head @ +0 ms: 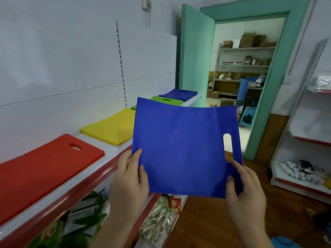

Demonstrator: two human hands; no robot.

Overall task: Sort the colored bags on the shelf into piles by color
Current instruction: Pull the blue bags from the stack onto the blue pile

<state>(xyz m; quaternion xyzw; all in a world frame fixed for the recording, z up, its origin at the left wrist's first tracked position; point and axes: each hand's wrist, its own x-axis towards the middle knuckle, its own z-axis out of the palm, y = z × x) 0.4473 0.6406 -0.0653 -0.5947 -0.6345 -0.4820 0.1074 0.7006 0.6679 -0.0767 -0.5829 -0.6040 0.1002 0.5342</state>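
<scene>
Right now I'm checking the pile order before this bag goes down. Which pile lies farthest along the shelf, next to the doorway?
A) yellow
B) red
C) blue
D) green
C: the blue pile sits at the far end of the shelf beside the door, beyond the green pile.

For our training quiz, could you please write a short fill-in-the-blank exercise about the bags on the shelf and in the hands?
1. Both hands, the left hand and the right hand, hold a ____ bag in the air.
2. The pile nearest the camera on the shelf is ____.
3. The yellow pile lies between the red pile and the ____ pile.
4. The blue pile lies nearest the ____.

Missing words: blue; red; green; doorway
</scene>
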